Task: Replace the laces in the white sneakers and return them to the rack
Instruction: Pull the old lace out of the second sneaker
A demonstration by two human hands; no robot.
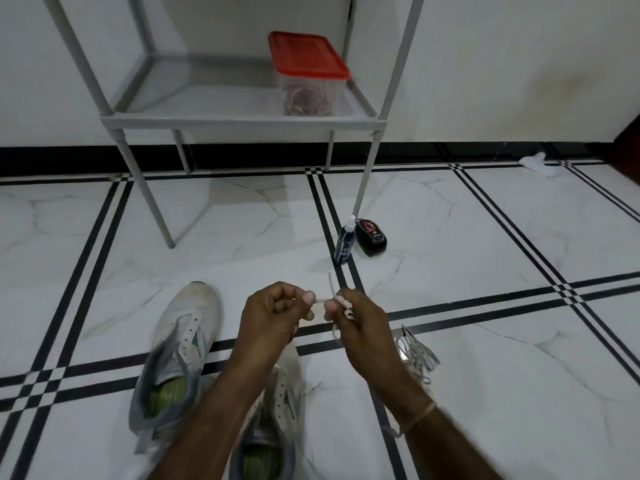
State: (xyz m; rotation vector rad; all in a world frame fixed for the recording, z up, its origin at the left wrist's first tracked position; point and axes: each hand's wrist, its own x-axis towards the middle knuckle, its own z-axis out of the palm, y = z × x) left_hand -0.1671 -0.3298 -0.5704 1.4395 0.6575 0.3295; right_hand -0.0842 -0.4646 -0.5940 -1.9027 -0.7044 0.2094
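Aloft: lace (320, 300), left hand (273, 317) to right hand (360, 323)

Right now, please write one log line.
left hand, right hand: pinch thin white lace | two white sneakers: floor, unlaced | grey metal rack: red-lidded box

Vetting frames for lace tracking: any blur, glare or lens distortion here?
Head view: wide-angle bowing, rack legs splay and floor lines curve. Head view: red-lidded container looks soft, forearms smear near the bottom edge. Head view: left hand and right hand pinching the lace are fairly sharp. Head view: even light, soft shadow under the rack, no harsh glare.
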